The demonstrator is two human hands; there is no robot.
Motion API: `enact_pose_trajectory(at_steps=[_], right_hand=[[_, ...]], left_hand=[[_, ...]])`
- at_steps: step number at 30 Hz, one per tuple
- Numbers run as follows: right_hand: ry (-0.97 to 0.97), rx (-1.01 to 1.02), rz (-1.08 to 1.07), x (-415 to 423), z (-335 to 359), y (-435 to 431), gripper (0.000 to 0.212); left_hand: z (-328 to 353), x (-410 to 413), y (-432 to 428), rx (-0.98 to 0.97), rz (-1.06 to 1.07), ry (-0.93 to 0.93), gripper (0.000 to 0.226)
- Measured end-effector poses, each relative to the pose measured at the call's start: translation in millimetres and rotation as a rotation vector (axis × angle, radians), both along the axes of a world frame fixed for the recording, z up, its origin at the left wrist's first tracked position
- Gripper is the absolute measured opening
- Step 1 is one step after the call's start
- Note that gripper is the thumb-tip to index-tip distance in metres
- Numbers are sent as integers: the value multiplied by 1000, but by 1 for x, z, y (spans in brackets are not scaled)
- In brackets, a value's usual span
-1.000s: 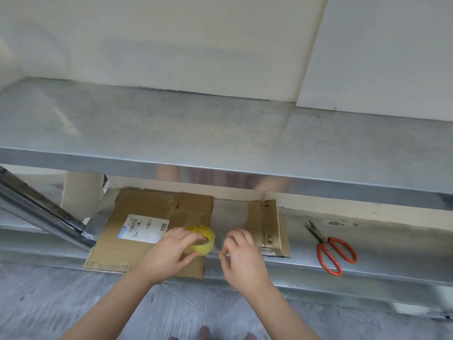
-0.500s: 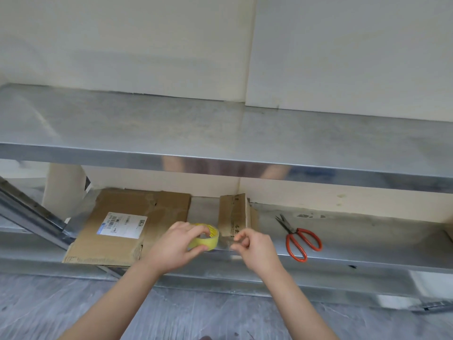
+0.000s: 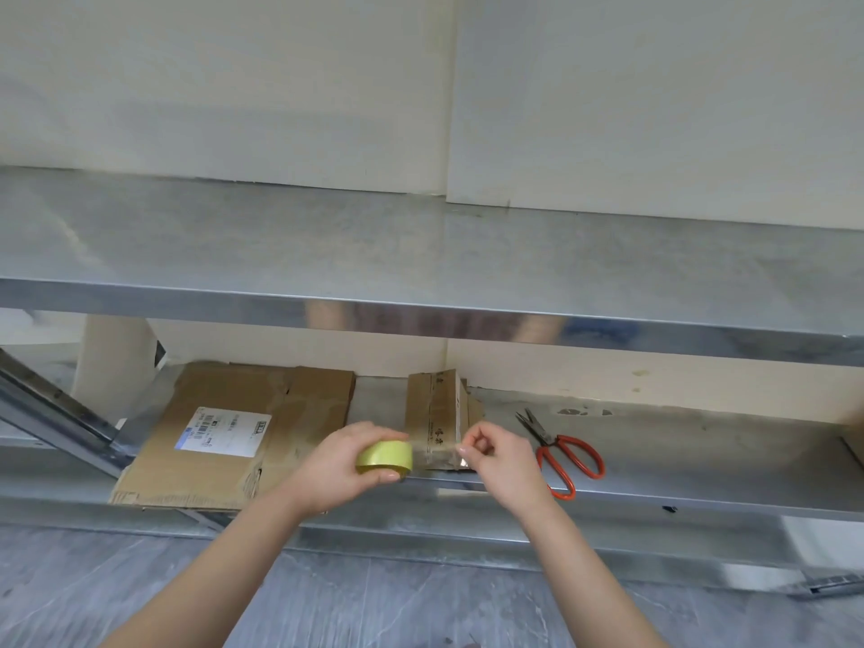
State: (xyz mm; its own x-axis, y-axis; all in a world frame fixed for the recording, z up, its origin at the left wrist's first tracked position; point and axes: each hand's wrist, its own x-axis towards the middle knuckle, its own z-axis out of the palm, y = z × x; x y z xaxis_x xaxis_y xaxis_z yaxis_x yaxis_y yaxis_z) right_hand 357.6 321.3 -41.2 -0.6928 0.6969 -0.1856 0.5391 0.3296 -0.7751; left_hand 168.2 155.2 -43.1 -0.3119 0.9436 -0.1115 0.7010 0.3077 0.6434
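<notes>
A: Hands?
B: The left hand (image 3: 343, 465) grips a glossy yellow tape roll (image 3: 384, 456); the right hand (image 3: 498, 460) pinches its clear strip (image 3: 437, 453), stretched between them.
A: Around?
B: Just behind, folded brown cardboard (image 3: 435, 413); orange-handled scissors (image 3: 568, 456) lie right of the right hand.

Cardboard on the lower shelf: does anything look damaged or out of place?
Yes. The flat cardboard lies askew, its near corner apparently hanging over the shelf edge, and its front edge is torn and frayed. The scissors lie with blades slightly open.
</notes>
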Motion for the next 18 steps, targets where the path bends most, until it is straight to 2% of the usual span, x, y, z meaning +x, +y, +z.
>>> enact_pose_trajectory(at_steps=[2, 4, 7, 9, 10, 13, 16, 18], right_hand=[[-5, -1, 14, 2, 2, 6, 20], [-10, 2, 42, 1, 5, 10, 20], [-45, 18, 63, 1, 6, 11, 19], [-55, -8, 50, 2, 6, 11, 18], [-49, -37, 41, 3, 7, 11, 17], [-31, -135, 58, 1, 9, 4, 15], [-38, -144, 78, -1, 10, -2, 15], [-23, -134, 82, -1, 12, -3, 15]], left_hand=[[-2, -1, -3, 89, 132, -99, 32], [0, -4, -3, 129, 250, -187, 34], [6, -9, -5, 23, 194, -381, 26], [10, -9, -8, -25, 157, -517, 32], [9, -10, -9, -26, 160, -520, 33], [1, -13, -11, -21, 189, -338, 29], [-6, -18, -12, -15, 195, -210, 28], [-11, -23, -14, -29, 192, -18, 31]])
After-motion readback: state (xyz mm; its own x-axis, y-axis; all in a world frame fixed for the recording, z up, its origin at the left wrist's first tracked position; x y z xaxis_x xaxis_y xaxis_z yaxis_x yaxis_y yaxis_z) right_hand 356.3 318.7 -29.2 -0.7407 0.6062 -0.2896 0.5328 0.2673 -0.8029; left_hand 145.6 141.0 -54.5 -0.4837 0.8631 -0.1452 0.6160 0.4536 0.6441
